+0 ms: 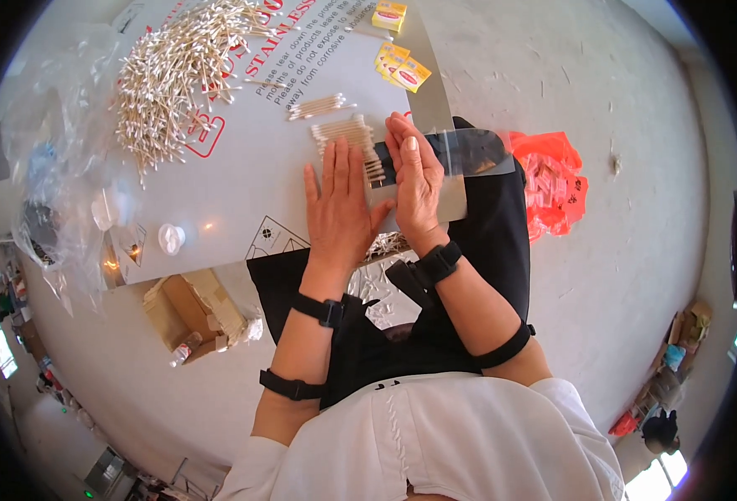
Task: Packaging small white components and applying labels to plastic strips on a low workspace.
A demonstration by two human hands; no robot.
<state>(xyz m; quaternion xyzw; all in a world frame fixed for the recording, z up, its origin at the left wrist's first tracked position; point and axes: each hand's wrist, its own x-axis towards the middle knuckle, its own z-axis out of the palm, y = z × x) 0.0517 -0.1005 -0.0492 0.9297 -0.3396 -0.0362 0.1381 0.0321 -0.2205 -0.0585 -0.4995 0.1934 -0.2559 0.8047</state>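
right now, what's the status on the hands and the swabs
Left hand flat, fingers over the swab row. Right hand on edge, between row and clear bag. Big swab pile upper left, clear of both hands.

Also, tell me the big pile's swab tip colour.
The swab tips are white; see the head view.

- Bright, mostly even light, soft shadows.
- Left window [0, 348] and right window [656, 478] blown out white.
- Small glare spots on the table [247, 182].
- Fisheye bends the wall [709, 159]; corners black.
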